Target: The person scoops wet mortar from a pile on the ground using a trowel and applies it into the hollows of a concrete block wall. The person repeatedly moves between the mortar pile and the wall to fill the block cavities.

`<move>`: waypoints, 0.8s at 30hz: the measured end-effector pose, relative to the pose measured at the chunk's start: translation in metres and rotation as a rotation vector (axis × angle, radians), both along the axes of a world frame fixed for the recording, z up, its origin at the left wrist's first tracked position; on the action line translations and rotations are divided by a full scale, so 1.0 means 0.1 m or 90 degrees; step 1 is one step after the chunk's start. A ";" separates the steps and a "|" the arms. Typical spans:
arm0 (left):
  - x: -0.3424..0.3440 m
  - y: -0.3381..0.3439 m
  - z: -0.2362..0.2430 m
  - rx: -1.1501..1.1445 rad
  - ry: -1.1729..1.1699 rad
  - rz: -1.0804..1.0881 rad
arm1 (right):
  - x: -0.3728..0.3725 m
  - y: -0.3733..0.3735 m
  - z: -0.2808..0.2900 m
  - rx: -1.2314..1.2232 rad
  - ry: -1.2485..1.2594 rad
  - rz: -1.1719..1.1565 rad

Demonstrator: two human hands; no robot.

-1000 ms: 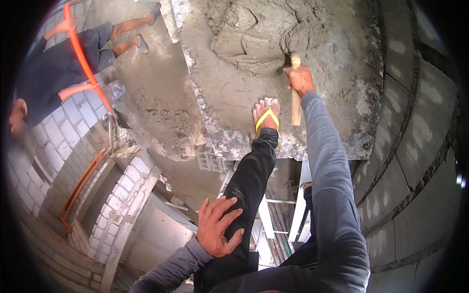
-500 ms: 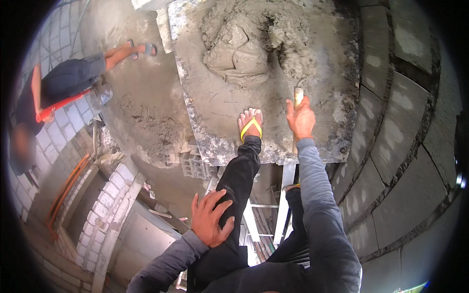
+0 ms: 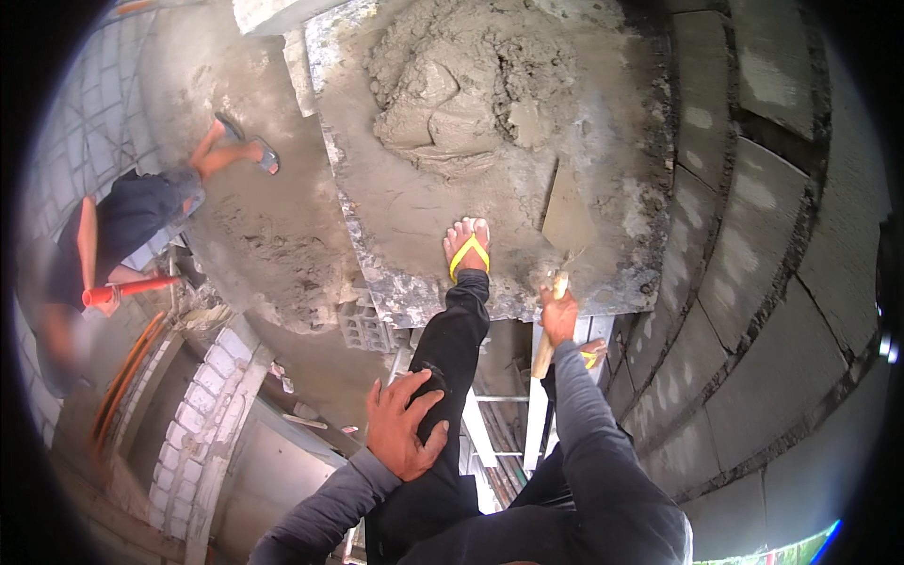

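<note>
My right hand (image 3: 559, 315) is closed round the wooden handle of a trowel (image 3: 568, 212), whose pointed blade lies over the mortar-smeared board (image 3: 621, 273). The blade points away from me, a little short of a heap of wet grey mortar (image 3: 438, 104) at the far middle of the board. My left hand (image 3: 405, 426) rests on my left knee with its fingers spread, holding nothing. Beside the trowel, on the board, stands my left foot in a yellow flip-flop (image 3: 468, 250). My right foot is lower down, partly hidden behind my right arm.
A wall of grey blocks (image 3: 753, 264) rises close on the right. Below the board are a white ladder (image 3: 535, 414) and a hollow block (image 3: 363, 328). At the left, another person (image 3: 132, 212) holds a red tube-like object (image 3: 132, 289) near a low white block wall (image 3: 198, 395).
My right hand has drawn the trowel back from the mortar heap toward me, baring its blade. My left hand stays on the knee. The other person has shifted, and the red object has swung round.
</note>
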State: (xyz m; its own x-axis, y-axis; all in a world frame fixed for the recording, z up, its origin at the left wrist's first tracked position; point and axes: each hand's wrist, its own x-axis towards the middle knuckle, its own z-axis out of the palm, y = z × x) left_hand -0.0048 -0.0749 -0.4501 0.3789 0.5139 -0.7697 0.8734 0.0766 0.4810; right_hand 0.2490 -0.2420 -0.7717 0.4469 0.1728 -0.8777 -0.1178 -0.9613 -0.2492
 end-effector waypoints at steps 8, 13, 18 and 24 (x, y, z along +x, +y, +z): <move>0.02 0.08 -0.06 -0.015 0.042 -0.037 | 0.01 2.33 -1.30 0.247 0.219 -0.082; 0.05 0.01 -0.04 -0.014 0.065 -0.028 | 0.00 2.20 -1.05 0.269 0.244 -0.063; 0.06 -0.13 0.00 0.027 0.058 -0.025 | 0.17 1.98 -0.49 0.270 0.190 -0.024; 0.07 -0.34 0.06 0.097 0.089 -0.053 | 0.36 1.72 0.64 0.306 0.286 -0.023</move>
